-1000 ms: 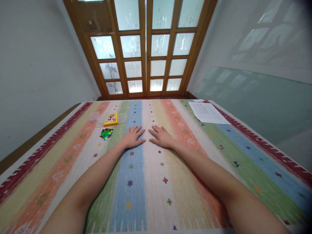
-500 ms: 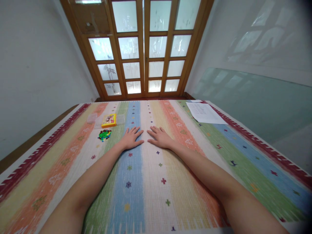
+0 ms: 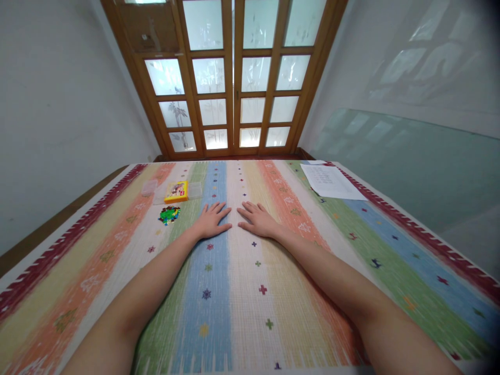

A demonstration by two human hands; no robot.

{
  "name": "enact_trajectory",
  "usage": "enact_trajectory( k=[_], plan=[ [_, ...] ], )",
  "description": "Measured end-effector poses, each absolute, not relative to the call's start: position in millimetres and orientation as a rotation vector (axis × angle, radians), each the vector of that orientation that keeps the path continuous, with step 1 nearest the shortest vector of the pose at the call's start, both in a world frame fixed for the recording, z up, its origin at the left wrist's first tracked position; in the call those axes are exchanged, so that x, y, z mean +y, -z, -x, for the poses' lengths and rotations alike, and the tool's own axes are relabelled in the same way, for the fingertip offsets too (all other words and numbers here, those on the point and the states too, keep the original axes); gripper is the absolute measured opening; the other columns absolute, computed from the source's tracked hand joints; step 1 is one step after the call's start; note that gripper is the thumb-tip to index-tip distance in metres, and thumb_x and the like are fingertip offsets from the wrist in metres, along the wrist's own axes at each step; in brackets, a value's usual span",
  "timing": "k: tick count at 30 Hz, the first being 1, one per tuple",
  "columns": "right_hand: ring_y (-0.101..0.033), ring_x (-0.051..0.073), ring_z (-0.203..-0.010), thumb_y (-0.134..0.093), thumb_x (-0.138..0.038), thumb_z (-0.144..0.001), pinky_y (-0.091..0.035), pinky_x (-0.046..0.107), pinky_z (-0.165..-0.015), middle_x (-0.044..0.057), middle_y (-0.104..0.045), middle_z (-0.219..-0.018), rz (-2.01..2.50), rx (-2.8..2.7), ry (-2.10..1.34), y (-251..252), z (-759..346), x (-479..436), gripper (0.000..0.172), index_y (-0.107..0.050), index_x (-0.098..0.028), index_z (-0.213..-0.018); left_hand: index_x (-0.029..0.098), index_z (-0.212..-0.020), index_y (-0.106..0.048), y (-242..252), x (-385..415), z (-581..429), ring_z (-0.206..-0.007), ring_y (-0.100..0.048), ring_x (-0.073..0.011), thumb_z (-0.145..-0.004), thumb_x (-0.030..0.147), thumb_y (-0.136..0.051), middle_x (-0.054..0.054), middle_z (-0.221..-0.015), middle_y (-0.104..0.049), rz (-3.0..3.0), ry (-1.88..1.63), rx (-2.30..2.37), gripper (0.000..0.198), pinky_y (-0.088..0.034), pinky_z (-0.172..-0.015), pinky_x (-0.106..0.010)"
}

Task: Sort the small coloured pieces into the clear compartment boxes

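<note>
Small coloured pieces [image 3: 169,215] sit heaped near the left hand [image 3: 212,220], presumably for easy reach — it and the right hand [image 3: 258,220] lie palm-down, fingers spread, holding nothing.

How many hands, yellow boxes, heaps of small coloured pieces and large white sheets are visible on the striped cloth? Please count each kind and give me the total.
Hands: 2, the left hand and the right hand
Yellow box: 1
Heap of small coloured pieces: 1, its pieces too small to count
Large white sheet: 1
Total: 5
</note>
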State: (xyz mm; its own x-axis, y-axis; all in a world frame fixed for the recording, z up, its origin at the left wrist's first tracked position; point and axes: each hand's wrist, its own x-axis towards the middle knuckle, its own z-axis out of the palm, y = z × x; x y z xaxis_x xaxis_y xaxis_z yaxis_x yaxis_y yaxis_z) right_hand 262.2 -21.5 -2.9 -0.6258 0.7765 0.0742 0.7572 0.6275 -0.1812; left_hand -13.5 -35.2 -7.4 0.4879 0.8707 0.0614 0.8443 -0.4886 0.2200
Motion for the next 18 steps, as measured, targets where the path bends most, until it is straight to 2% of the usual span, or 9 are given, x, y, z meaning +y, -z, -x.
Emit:
enact_trajectory(
  k=[15, 17, 18],
  plan=[
    [-0.024, 0.033, -0.161, -0.039, -0.070, -0.104, -0.018, 0.055, -0.129, 0.013, -0.028, -0.173, 1.278, -2.700, -0.180, 5, -261, -23, 0.075, -0.041, -0.026, -0.165, 0.032, -0.163, -0.040, 7, -36, 14, -0.162, -0.021, -0.0372, -0.098, 0.073, -0.047, -0.011, -0.175, -0.026, -2.563, -0.250, 1.493, 0.077, -0.010, -0.129, -0.066],
    [-0.028, 0.033, -0.159, -0.044, -0.066, -0.103, -0.021, 0.055, -0.128, 0.013, -0.032, -0.172, 1.269, -2.694, -0.208, 0, -260, -22, 0.071, -0.046, -0.026, -0.162, 0.032, -0.163, -0.040, 7, -36, 14, -0.162, -0.021, -0.0372, -0.098, 0.073, -0.047, -0.011, -0.175, -0.026, -2.564, -0.251, 1.492, 0.077, -0.010, -0.129, -0.066],
    [-0.034, 0.033, -0.157, -0.047, -0.063, -0.103, -0.025, 0.054, -0.126, 0.013, -0.039, -0.169, 1.258, -2.676, -0.252, -6, -260, -22, 0.067, -0.052, -0.026, -0.158, 0.032, -0.163, -0.040, 7, -36, 14, -0.162, -0.021, -0.0372, -0.098, 0.073, -0.047, -0.010, -0.175, -0.026, -2.563, -0.252, 1.492, 0.077, -0.010, -0.129, -0.066]
  ],
)
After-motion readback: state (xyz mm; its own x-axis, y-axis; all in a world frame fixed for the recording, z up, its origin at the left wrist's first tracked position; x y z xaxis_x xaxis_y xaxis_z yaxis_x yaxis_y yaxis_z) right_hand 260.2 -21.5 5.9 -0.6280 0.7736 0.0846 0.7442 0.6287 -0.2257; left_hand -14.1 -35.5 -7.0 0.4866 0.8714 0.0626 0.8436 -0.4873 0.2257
